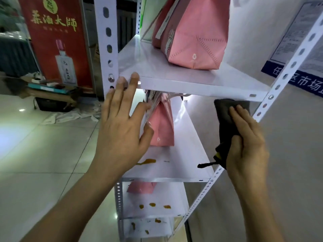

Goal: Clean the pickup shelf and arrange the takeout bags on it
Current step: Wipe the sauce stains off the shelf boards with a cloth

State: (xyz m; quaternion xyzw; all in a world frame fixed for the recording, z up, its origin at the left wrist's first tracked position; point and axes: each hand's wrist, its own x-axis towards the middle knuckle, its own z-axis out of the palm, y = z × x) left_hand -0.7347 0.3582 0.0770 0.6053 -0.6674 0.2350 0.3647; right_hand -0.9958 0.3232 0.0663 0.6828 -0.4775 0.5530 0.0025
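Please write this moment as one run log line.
left hand: touches pink bag | right hand: holds dark cloth | orange stain: unwiped

The white metal shelf (pixel 192 88) has several boards between slotted uprights. On the top visible board stand two pink takeout bags (pixel 195 37), side by side. The board below it carries one pink bag (pixel 161 126) toward its back, with an orange stain (pixel 147 161) in front of that bag near the front edge. Lower again, a board holds another pink bag (pixel 140 187) and three orange spots (pixel 153 205). The lowest board shows more orange spots (pixel 157 220).
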